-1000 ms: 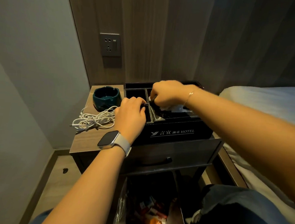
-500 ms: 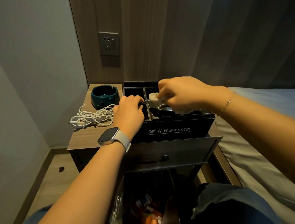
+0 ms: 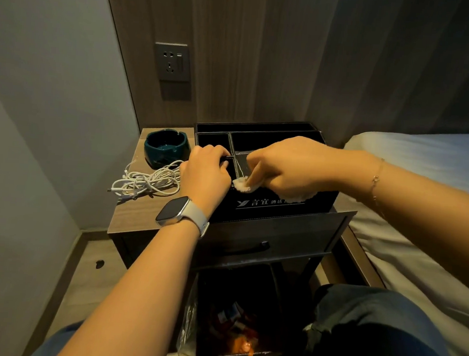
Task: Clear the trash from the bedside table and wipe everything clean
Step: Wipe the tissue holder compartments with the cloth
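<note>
A wood-panelled corner holds my bedside table point(image 3: 140, 215), the bed point(image 3: 424, 170) on its right. On top sits a black compartmented organiser point(image 3: 267, 208). My left hand point(image 3: 205, 175) curls over its left divider, steadying it. My right hand point(image 3: 290, 168) pinches a white cloth point(image 3: 244, 184) against the front edge. Half a second ago the cloth was deeper inside the compartment; now it is nearer me. A trash bin point(image 3: 232, 332) stands below.

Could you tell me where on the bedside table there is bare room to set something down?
Bare wood shows on the bedside table at its front left corner, between the white cable and the front edge. The black organiser box and ashtray crowd the rest.
</note>
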`<state>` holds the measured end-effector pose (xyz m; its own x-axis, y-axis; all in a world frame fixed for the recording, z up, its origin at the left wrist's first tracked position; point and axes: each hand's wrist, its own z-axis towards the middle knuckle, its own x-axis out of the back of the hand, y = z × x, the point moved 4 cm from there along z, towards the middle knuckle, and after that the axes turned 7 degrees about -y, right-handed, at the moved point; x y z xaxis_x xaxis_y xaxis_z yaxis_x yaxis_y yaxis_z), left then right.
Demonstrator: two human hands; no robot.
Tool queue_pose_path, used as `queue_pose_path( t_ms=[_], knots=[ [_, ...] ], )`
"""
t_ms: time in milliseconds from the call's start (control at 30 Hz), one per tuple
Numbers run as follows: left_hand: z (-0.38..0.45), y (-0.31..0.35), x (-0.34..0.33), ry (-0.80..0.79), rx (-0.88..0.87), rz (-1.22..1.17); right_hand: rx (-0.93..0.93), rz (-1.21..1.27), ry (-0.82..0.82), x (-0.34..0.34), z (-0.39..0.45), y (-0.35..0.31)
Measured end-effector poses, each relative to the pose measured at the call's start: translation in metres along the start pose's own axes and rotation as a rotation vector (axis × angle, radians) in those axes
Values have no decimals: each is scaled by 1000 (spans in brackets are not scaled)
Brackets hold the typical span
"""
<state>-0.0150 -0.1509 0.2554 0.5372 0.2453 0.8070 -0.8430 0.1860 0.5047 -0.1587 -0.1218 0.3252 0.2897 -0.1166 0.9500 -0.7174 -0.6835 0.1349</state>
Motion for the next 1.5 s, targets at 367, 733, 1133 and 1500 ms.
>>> queue_pose_path(
  t_ms=[367, 733, 1133, 1500],
  knots=[
    [0, 1, 1, -16, 6, 17, -199, -99, 24, -2, 44, -3],
    [-3, -1, 0, -9, -26, 3, -564, 206, 346, -4, -60, 75],
    [-4, 2, -3, 37, -5, 61, -491, 580, 534, -62, -11, -10],
    [-3, -1, -3, 31, -28, 44, -854, 577, 471, -51, -56, 86]
  ],
)
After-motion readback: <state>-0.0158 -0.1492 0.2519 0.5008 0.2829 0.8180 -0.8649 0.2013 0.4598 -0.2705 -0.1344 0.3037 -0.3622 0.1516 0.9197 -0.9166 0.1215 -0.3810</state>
